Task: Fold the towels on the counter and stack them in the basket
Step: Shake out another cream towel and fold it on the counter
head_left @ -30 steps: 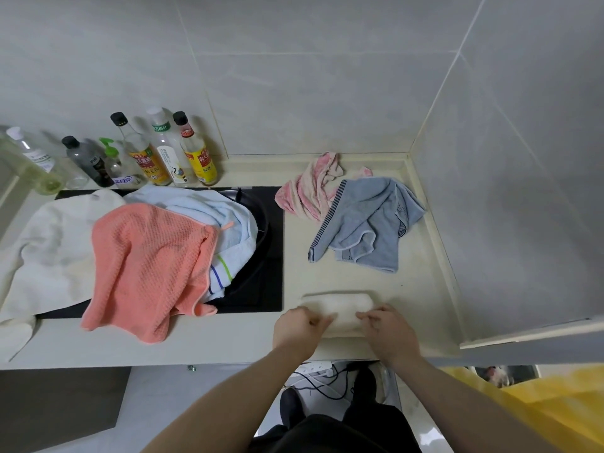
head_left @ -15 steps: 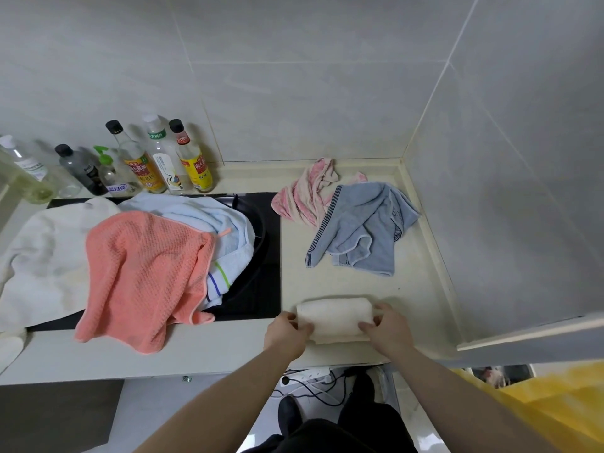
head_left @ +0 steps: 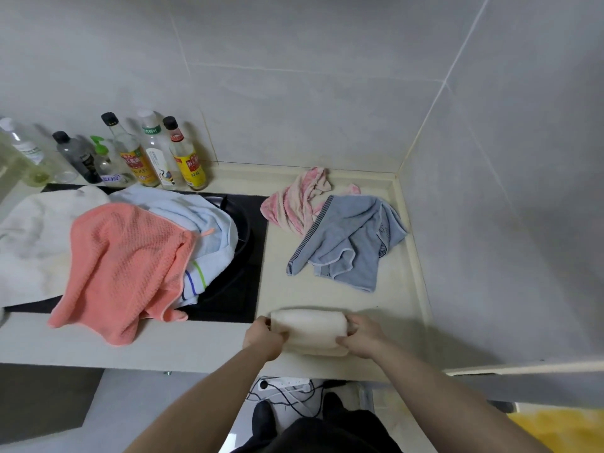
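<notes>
Head view: your left hand (head_left: 264, 336) and right hand (head_left: 359, 335) are gripping the ends of a cream towel (head_left: 309, 328), folded thick and compact, lying at the bench (head_left: 202, 346) front edge.

A folded cream towel (head_left: 309, 330) was gripped at both ends near the counter (head_left: 284, 289) front edge: the left hand (head_left: 263, 338) was curled on its left end, the right hand (head_left: 361, 336) on its right end. Behind it a blue-grey towel (head_left: 351, 245) was left crumpled, overlapping a pink-and-white towel (head_left: 295, 202) toward the corner. A black cooktop (head_left: 237, 289) was seen to the left, covered by a coral towel (head_left: 125, 268) laid over a light blue towel (head_left: 202, 230), with a white towel (head_left: 31, 243) at far left. Bottles (head_left: 157, 155) were lined along the tiled wall. Cables and a power strip (head_left: 284, 384) were seen on the floor below.
</notes>
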Available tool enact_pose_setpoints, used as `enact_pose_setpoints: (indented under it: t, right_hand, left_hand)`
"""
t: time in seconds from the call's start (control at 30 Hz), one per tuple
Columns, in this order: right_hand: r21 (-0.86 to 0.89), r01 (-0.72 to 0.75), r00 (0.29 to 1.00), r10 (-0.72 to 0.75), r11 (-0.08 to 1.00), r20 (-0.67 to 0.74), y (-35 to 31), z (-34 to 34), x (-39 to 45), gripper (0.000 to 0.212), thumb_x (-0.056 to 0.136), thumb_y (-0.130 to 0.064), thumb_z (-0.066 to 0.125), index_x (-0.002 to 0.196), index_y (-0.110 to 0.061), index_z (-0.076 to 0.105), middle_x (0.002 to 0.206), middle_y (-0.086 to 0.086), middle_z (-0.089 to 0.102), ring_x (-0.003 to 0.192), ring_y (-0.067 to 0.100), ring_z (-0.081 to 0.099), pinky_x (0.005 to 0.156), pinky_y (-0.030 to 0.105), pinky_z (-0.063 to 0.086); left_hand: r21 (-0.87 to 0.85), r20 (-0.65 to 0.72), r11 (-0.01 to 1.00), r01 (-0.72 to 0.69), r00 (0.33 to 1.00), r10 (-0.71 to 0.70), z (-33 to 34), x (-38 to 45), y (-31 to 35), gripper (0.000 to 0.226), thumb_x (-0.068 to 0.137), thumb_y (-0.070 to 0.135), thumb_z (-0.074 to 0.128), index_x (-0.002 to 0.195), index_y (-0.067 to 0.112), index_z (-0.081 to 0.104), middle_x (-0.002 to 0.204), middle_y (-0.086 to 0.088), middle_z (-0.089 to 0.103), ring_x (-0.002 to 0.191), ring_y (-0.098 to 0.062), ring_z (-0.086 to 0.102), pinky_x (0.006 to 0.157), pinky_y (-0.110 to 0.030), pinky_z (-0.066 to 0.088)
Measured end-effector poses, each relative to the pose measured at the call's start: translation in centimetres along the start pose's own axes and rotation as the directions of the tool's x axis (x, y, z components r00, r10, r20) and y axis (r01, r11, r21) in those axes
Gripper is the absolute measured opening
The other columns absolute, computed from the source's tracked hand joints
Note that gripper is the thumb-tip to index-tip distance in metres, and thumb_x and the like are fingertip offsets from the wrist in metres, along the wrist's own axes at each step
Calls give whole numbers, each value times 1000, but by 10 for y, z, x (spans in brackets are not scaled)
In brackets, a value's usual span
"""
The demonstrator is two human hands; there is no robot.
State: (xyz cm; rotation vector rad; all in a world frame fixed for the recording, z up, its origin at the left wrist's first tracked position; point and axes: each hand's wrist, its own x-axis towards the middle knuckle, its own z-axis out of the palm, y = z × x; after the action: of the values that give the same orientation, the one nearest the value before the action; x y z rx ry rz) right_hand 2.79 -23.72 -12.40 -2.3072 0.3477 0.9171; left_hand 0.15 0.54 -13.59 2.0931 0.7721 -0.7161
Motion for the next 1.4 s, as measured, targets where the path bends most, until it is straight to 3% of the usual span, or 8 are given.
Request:
enact_pose_setpoints:
  t: [0.13, 0.33, 0.47, 0.57, 0.7, 0.8, 0.93, 1.4]
  right_hand:
    - [-53, 90, 994, -86, 995, 71, 6, -6, 11, 66, 78, -33, 83, 138, -26, 57, 126, 0, 68, 101, 15, 65, 80, 23, 54]
    - [-187, 262, 954, -224, 947, 201, 8, -13, 27, 81, 83, -38, 80, 153, -25, 40, 149, -5, 52, 132, 17, 52, 103, 25, 42]
    - [-145, 301, 934, -261, 942, 243, 13, -15, 38, 84, 80, -48, 79, 152, -29, 40, 148, -8, 50, 134, 16, 51, 109, 31, 43]
    - [-23, 280, 932, -266, 960, 246, 18, -10, 47, 69, 75, -41, 84, 135, -29, 53, 127, -5, 66, 110, 15, 66, 89, 38, 59]
    - [200, 174, 950, -218, 964, 225, 3, -10, 47, 55, 80, 1, 80, 129, -9, 57, 120, 11, 69, 107, 27, 68, 85, 46, 60]
    - [274, 159, 925, -240, 948, 294, -28, -12, 40, 46, 82, 3, 78, 123, -10, 63, 116, 13, 72, 105, 28, 70, 84, 44, 61]
    - [339, 230, 890, -338, 912, 305, -86, -4, 13, 29, 79, -1, 79, 105, -12, 72, 102, 9, 78, 94, 22, 74, 73, 30, 60]
    - [322, 498, 618, -590, 806, 520, -292, 171, -124, 42, 72, -19, 85, 112, -23, 74, 102, 0, 79, 97, 16, 74, 83, 29, 58]
  left_hand:
    - [-28, -81, 1000, 9, 997, -11, 8, -10, 2, 23, 92, 31, 69, 108, 19, 58, 99, -1, 65, 85, -23, 61, 69, -29, 48]
    - [116, -164, 993, -4, 986, 23, 14, -30, -1, 11, 89, 15, 53, 96, 23, 50, 92, 4, 62, 76, -21, 61, 51, -26, 45]
    - [-112, -172, 994, 12, 985, -31, 19, -38, -7, 6, 89, 21, 54, 93, 22, 58, 85, 3, 64, 72, -14, 59, 50, -24, 44]
    - [-320, -123, 947, 27, 990, -70, 22, -45, -16, 19, 86, 18, 59, 105, 20, 62, 88, 4, 65, 79, -16, 61, 55, -25, 45]
    - [-632, -25, 774, 18, 999, -44, 20, -60, -23, 41, 84, 27, 70, 122, 16, 57, 105, -5, 68, 82, -20, 65, 57, -27, 52]
    - [-813, -26, 583, -15, 1000, -9, 5, -67, -27, 44, 85, 28, 75, 123, 17, 56, 116, -9, 68, 100, -24, 69, 82, -36, 58]
    - [-900, -139, 425, -98, 988, -65, -37, -75, -43, 33, 93, 11, 69, 123, 13, 56, 117, -14, 67, 104, -27, 70, 90, -39, 60]
    - [-808, -495, 499, -314, 821, -285, -210, -173, -231, 40, 87, 19, 73, 123, 24, 53, 112, -1, 71, 96, -24, 73, 89, -49, 60]
